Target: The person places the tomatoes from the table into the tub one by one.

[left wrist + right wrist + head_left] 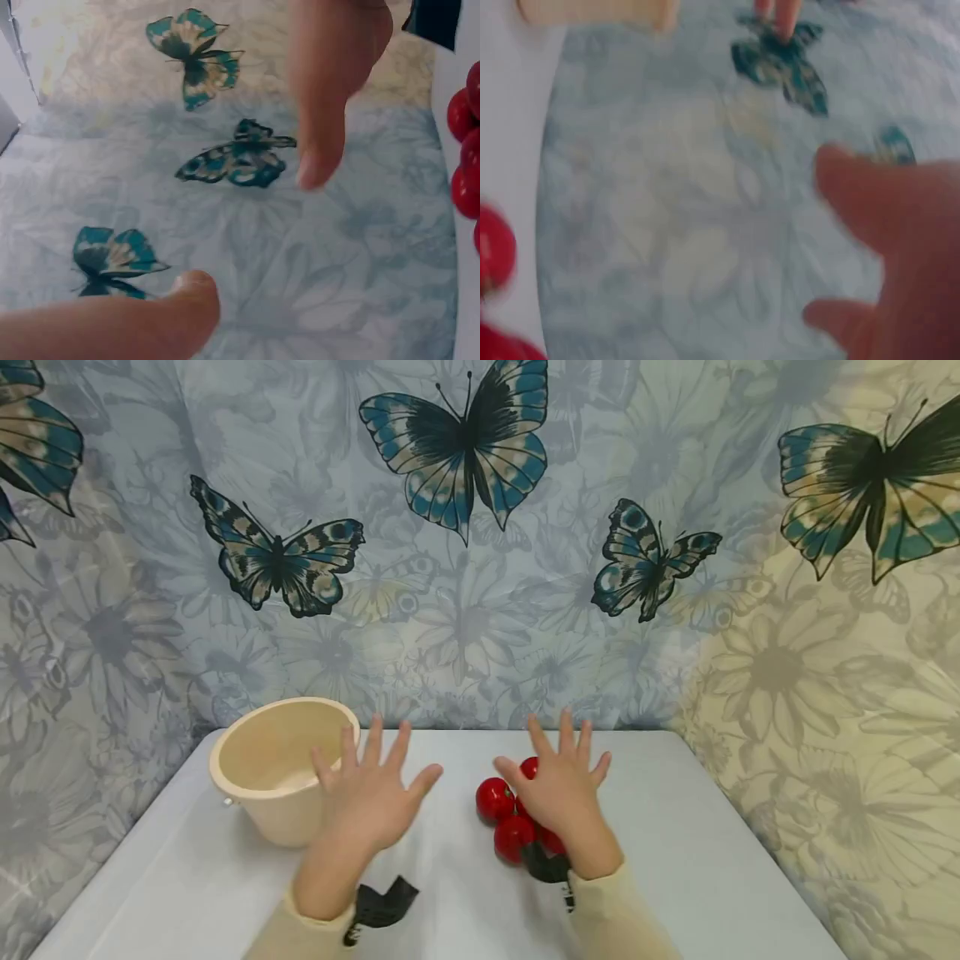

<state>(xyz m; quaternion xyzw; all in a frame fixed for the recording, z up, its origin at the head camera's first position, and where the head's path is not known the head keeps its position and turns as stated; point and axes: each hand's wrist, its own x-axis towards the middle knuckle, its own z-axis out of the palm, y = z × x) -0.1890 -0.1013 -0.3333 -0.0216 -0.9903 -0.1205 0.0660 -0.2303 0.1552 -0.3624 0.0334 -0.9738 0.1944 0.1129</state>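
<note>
My left hand (pixel 371 802) is held up with straight, spread fingers, just right of a cream bucket (pixel 279 818) and partly in front of it. My right hand (pixel 564 789) is raised too, fingers fanned out, over a cluster of shiny red tomatoes (pixel 495 800). It hides part of the cluster in the head view. Neither hand holds anything. At the right edge of the left wrist view are several tomatoes (pixel 466 191). The right wrist view catches a tomato (pixel 493 247) at its left edge and a piece of the bucket (pixel 600 10) at the top.
The bucket and tomatoes stand on a white table (pixel 450 877). Behind the table hangs a cloth (pixel 465 635) printed with butterflies and flowers. Dark straps (pixel 386 902) show at both wrists, below cream sleeves.
</note>
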